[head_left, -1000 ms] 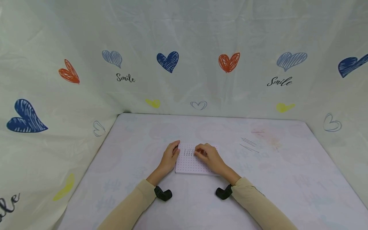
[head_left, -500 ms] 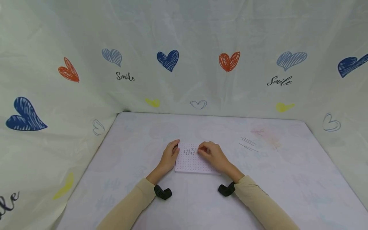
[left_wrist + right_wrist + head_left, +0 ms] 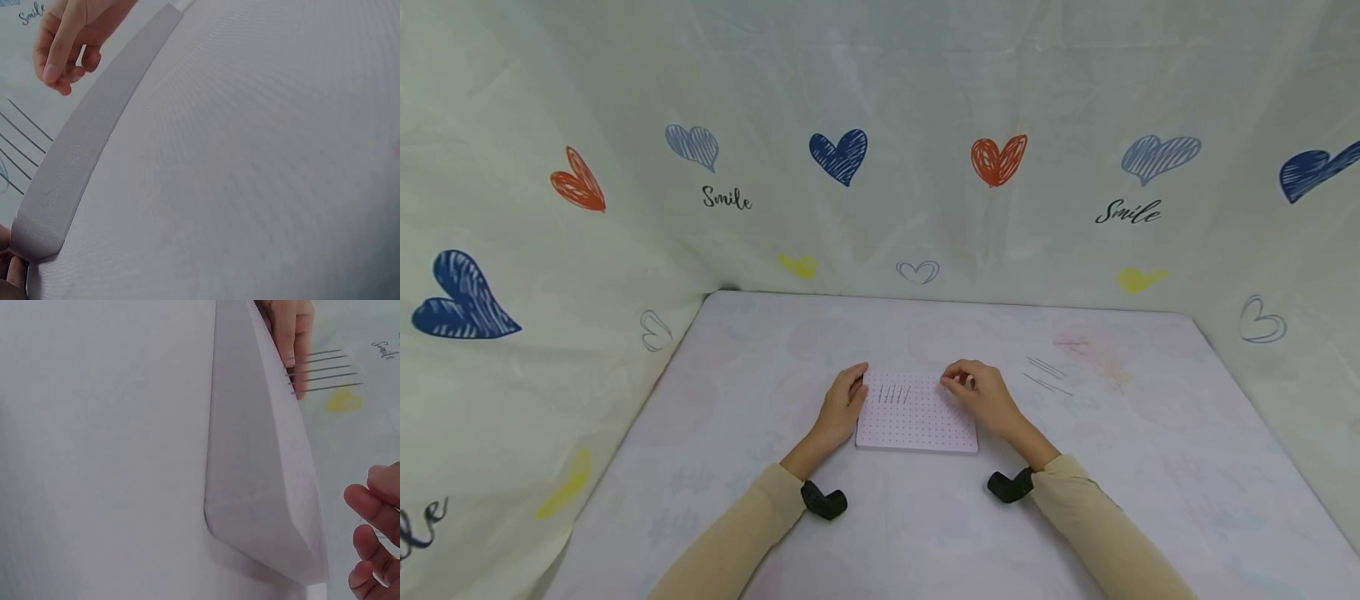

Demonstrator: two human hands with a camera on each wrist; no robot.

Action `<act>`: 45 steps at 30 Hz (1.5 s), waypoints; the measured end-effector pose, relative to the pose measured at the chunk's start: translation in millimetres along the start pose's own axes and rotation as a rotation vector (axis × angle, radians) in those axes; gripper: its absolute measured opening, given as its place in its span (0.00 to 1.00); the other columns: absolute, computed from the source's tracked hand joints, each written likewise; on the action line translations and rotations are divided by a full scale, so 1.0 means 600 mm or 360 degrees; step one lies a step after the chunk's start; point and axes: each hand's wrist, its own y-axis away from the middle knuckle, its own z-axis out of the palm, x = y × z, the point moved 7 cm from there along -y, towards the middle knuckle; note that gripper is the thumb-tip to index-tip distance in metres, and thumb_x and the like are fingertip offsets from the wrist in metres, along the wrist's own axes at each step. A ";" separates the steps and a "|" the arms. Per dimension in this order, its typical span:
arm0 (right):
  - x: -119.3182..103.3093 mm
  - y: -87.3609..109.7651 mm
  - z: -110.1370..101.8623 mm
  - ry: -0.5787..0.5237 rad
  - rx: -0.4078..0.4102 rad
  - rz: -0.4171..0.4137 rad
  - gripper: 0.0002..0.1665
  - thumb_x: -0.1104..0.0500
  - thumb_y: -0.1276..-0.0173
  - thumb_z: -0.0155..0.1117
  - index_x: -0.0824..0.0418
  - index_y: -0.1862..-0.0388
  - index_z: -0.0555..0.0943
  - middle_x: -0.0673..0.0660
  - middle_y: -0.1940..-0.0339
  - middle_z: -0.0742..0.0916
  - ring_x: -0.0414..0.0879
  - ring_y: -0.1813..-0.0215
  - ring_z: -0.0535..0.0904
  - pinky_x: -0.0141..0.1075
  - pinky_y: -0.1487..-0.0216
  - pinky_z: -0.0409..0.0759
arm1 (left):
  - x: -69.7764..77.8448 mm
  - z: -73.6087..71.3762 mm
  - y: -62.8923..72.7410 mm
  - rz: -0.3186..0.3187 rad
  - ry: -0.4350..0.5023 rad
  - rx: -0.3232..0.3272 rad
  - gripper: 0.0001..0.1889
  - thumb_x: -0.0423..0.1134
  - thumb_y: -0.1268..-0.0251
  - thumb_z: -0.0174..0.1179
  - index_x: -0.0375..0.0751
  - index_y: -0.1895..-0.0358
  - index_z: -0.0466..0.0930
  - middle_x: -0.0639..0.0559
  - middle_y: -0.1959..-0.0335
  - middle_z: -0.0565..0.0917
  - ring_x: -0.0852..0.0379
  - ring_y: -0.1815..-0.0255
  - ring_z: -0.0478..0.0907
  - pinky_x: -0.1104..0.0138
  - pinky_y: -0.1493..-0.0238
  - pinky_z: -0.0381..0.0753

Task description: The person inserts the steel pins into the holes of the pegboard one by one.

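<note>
A pale pegboard dotted with small holes lies at mid-table. Several thin dark sticks stand in a row in its upper left part. Along the board's left side rests my left hand, its thumb and fingers against that edge. Over the upper right corner is my right hand, thumb and forefinger close together. Nothing shows between the right fingers in the right wrist view. From low down, the left wrist view shows the board's thick side wall, with stick tops behind it.
Several loose dark sticks lie on the white table to the right of the right hand. A pale curtain with printed hearts hangs behind the table and at its sides.
My right hand has moved right, away from the row of sticks to the board's right corner. The row has one more stick in view. My left hand has stayed at the left edge.
</note>
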 end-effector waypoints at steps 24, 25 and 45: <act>0.100 0.019 -0.114 0.0200 0.0277 0.0262 0.08 0.62 0.32 0.68 0.67 0.60 0.85 0.58 0.67 0.84 0.48 0.66 0.73 0.31 0.71 0.70 | 0.002 0.000 0.002 -0.0023 0.0003 0.0005 0.23 0.27 0.22 0.46 0.27 0.28 0.62 0.34 0.29 0.65 0.42 0.27 0.63 0.57 0.28 0.66; 0.103 0.021 -0.119 0.0209 0.0294 0.0269 0.08 0.62 0.32 0.69 0.67 0.60 0.85 0.59 0.66 0.85 0.49 0.65 0.73 0.31 0.70 0.71 | 0.001 0.000 0.002 -0.0023 0.0002 0.0007 0.23 0.27 0.22 0.46 0.27 0.28 0.62 0.34 0.29 0.65 0.42 0.27 0.63 0.57 0.28 0.66; 0.162 0.047 -0.172 0.0314 0.0433 0.0357 0.07 0.67 0.38 0.73 0.73 0.65 0.86 0.63 0.68 0.82 0.50 0.66 0.71 0.35 0.68 0.67 | -0.006 0.001 0.002 -0.0046 -0.0016 0.0009 0.23 0.28 0.22 0.47 0.27 0.28 0.62 0.35 0.28 0.65 0.44 0.26 0.62 0.58 0.28 0.65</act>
